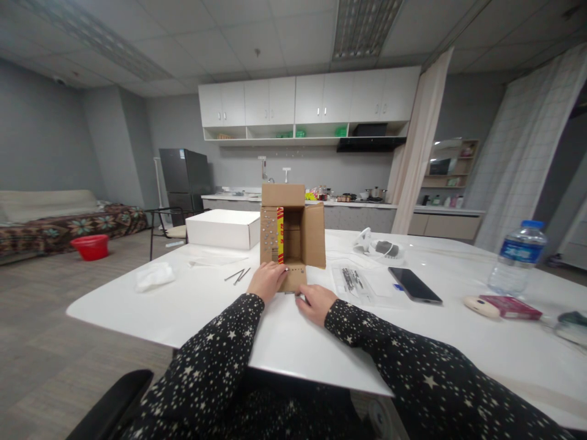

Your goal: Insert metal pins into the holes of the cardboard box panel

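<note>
An open cardboard box (315, 235) stands on the white table, its mouth facing me and its flaps spread. Small pale studs dot its left flap beside a yellow and red strip. My left hand (267, 279) is closed at the left edge of the lower front flap (295, 278), which bears small dark dots. A tiny shiny spot shows at its fingertips. Just to the right, my right hand (317, 304) is pinched near that flap's front edge, around something small and dark that I cannot make out. Thin metal rods (241, 276) lie left of my left hand.
On the left are a white box (223, 228) and a crumpled tissue (155, 276). To the right lie a clear case of small dark pieces (355, 282), a phone (415, 285), a white cable bundle (386, 248), a maroon box (511, 307) and a water bottle (517, 260).
</note>
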A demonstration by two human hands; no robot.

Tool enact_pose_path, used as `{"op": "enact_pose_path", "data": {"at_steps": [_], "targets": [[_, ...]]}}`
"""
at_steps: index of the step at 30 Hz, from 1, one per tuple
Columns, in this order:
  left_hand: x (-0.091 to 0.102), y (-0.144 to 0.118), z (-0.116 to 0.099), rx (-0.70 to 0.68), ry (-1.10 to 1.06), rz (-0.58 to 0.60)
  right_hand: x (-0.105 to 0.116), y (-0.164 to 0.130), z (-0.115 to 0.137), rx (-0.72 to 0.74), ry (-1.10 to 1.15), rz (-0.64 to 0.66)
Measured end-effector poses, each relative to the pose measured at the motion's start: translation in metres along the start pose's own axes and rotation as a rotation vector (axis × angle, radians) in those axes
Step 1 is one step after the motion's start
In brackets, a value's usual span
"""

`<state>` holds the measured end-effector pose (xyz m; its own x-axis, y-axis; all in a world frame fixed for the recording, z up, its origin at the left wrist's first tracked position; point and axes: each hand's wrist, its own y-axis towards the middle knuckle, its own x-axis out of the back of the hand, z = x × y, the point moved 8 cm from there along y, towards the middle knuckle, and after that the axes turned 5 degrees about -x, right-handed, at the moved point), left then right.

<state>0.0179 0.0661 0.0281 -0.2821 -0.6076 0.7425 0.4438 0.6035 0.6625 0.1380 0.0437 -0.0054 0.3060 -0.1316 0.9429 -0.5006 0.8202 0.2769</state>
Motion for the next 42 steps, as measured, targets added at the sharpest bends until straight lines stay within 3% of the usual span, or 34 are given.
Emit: {"op": "enact_pose_path", "data": {"at_steps": [32, 42], "targets": [[0.006, 0.000, 0.009, 0.133, 0.022, -0.024, -0.001, 0.000, 0.000, -0.002, 0.000, 0.002], [0.008, 0.000, 0.005, 0.071, 0.056, -0.071, -0.001, 0.001, -0.001, -0.006, -0.004, -0.003]]}}
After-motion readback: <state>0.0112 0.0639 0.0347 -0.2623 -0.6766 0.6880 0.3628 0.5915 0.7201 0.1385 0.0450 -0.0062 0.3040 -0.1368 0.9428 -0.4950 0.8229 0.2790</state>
